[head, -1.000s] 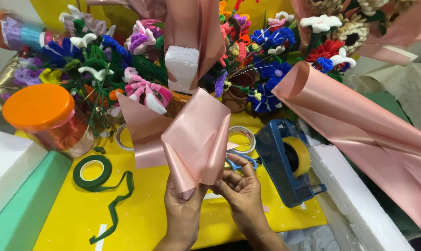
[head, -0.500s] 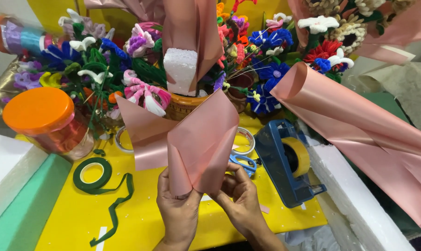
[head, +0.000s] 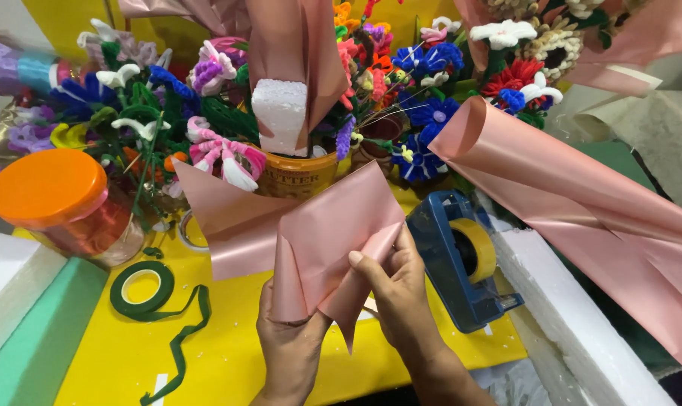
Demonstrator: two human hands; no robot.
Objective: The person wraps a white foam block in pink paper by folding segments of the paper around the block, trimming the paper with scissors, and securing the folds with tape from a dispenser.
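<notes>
A sheet of shiny pink wrapping paper [head: 333,225] is folded into pleats above the yellow table [head: 228,361]. My left hand [head: 288,338] pinches the gathered lower end of the sheet from below. Beside it, my right hand [head: 397,289] grips the sheet's right fold, thumb on the front. Both hands sit close together at the table's near edge.
A blue tape dispenser [head: 461,259] stands right of my hands. A roll of green floral tape [head: 141,289] trails a loose strip at left. An orange-lidded jar [head: 55,199] stands left, pipe-cleaner flowers [head: 205,128] behind, a pink paper roll [head: 581,203] at right, and white foam blocks [head: 574,323].
The pink sheet has been folded tighter and flatter. My right hand has moved up onto its right fold while my left hand keeps the lower end.
</notes>
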